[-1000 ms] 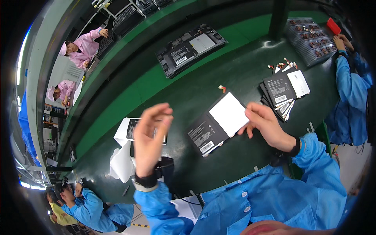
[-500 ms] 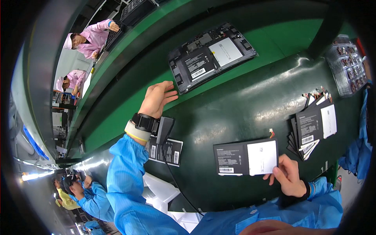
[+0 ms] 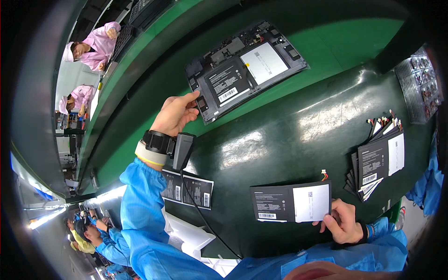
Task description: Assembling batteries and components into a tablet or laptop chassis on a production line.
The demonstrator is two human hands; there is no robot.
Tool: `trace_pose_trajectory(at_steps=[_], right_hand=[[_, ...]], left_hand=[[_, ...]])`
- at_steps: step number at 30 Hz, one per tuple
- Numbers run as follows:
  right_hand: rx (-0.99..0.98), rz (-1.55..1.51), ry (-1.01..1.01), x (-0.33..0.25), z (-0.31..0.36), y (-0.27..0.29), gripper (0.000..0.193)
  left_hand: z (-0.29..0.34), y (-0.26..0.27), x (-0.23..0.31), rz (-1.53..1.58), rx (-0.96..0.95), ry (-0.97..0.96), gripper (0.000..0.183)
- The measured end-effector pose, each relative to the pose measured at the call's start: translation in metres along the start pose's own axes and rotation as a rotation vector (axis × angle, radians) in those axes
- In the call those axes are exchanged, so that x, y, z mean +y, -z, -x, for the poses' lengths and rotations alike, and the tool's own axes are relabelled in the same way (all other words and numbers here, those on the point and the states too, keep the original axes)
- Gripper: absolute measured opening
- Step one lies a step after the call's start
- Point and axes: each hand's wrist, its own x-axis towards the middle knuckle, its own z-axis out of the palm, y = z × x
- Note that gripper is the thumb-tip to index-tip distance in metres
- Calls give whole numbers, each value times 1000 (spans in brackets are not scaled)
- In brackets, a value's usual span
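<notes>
My left hand (image 3: 177, 113) holds the left edge of an opened tablet (image 3: 294, 65), thumb on top and fingers curled beside the edge. Inside the tablet sit a black-and-white battery pack and bare circuit boards. A wristband with a black corded box is on my left wrist. In my right hand (image 3: 344, 224), pinched at its lower right corner, is a flat battery pack (image 3: 273, 203), half black and half white, with a short coloured wire and connector at its top. Further right lies a fanned stack of similar battery packs (image 3: 375, 161).
Black label sheets (image 3: 186, 189) lie near my left forearm, above crumpled white sheets (image 3: 186, 233). A clear compartment tray (image 3: 417, 88) of small parts stands at the far right. The black cord (image 3: 205, 212) crosses the bench. Co-workers in pink and blue are at the left.
My left hand has gone from extended fingers near the tablet's corner to a grip on its left edge. My right hand still holds the battery pack. The whole view has shifted slightly.
</notes>
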Motion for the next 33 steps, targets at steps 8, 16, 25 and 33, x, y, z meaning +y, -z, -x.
trace_pose_trajectory(at_steps=[8, 16, 25, 33], right_hand=[[-4, -41, -2, -2, -2, 1, 11], [0, -48, 22, -3, -2, 1, 17], [10, -64, 15, -1, -3, 2, 20], [0, -60, 10, 1, -2, 3, 20]], left_hand=[[-10, -19, 0, -237, 177, -72, 20], [-27, 0, 3, -295, 111, 32, 17], [-33, 7, -4, -190, 113, 0, 14], [-25, 9, 1, -303, 183, -2, 14]])
